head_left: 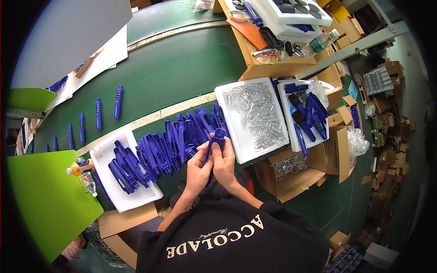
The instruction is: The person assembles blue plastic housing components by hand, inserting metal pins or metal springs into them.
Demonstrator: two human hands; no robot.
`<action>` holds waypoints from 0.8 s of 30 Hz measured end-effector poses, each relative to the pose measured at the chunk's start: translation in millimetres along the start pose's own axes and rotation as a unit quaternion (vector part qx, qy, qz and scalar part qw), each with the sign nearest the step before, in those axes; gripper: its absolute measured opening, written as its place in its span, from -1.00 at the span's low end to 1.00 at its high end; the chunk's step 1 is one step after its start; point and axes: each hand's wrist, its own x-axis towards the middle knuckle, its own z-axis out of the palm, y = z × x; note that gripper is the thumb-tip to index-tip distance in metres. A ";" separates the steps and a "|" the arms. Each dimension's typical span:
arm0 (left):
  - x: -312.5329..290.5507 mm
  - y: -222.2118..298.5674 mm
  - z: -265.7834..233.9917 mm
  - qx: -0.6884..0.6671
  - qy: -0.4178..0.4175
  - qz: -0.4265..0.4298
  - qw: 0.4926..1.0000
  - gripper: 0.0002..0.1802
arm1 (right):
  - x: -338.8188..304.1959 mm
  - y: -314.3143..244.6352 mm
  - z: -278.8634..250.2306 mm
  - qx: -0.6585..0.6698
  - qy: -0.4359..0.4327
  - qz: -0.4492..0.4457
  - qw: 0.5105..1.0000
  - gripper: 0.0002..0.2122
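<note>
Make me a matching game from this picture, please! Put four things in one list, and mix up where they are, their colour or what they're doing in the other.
Things
1. Left hand and right hand
2. Small shiny pieces
3. Clear drink bottle with a green label
4. Big panel at the lower left

Matches
a. On the wooden stand at the upper right
b. Bright green
c. Holding a blue casing
d. Spread over a white foam tray

Right pairs: 1-c, 2-d, 3-a, 4-b
</note>
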 end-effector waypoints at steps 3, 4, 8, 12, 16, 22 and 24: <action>-0.1 6.5 3.4 0.000 0.006 -0.001 1.000 -0.56 | -1.8 -0.6 0.6 -0.030 0.010 -0.018 0.999 -0.75; 0.2 9.5 4.6 0.000 0.007 0.000 1.000 -0.56 | -0.7 -3.2 2.5 -0.030 0.009 -0.017 0.999 -0.75; 1.4 10.9 1.7 -0.003 0.027 -0.036 0.999 -0.69 | 4.1 -10.1 4.3 -0.004 -0.001 0.013 1.000 -0.77; -0.3 7.3 4.7 -0.011 0.034 -0.043 0.998 -0.81 | 6.9 -16.5 -0.8 -0.141 -0.015 -0.010 0.990 -0.72; -0.6 7.6 6.8 -0.008 0.035 -0.049 0.998 -0.80 | 5.2 -16.6 2.9 -0.119 0.007 0.002 0.993 -0.68; 2.0 9.6 9.7 -0.014 0.050 -0.031 0.998 -0.80 | 7.4 -14.4 3.6 -0.085 0.006 0.028 0.996 -0.69; 1.5 7.6 6.2 0.009 0.046 -0.034 0.998 -0.78 | 7.8 -14.7 7.1 -0.024 0.003 0.037 0.999 -0.72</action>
